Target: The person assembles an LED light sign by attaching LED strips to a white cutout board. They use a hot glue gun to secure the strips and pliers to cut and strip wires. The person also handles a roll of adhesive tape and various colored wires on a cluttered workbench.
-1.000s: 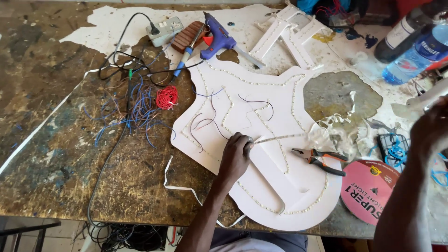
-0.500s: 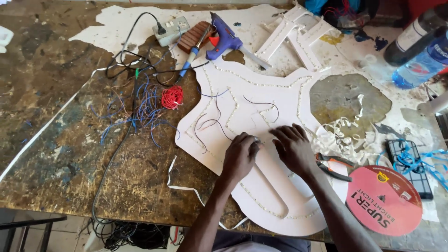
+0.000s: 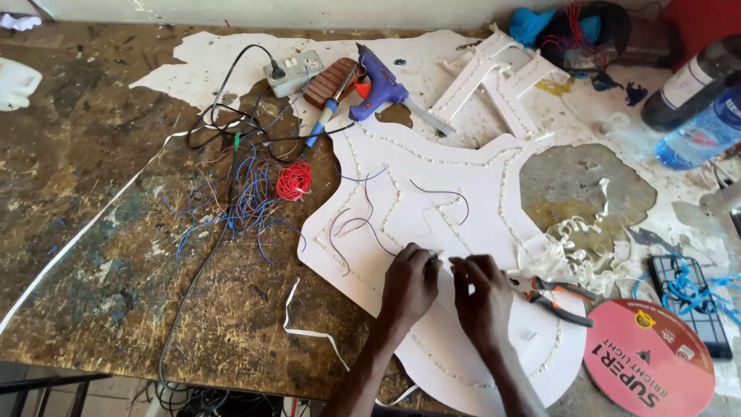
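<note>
A large white cut-out board [image 3: 432,201] lies on the worn wooden table [image 3: 100,255], with rows of small white studs and thin dark wires on it. My left hand [image 3: 409,287] and my right hand [image 3: 482,297] rest together on the board's lower middle, fingertips nearly touching. They pinch something small and thin between them; what it is I cannot tell. Orange-handled pliers [image 3: 559,297] lie just right of my right hand.
A purple glue gun [image 3: 382,85], a blue-handled tool [image 3: 324,116] and a power strip [image 3: 293,73] sit at the back. Blue wire tangle [image 3: 239,201] and a red wire coil [image 3: 294,181] lie left. A pink round disc [image 3: 644,355], a phone [image 3: 691,305] and bottles [image 3: 698,100] stand right.
My right hand came in from the far right onto the board and closed up beside my left hand. The view shifted slightly.
</note>
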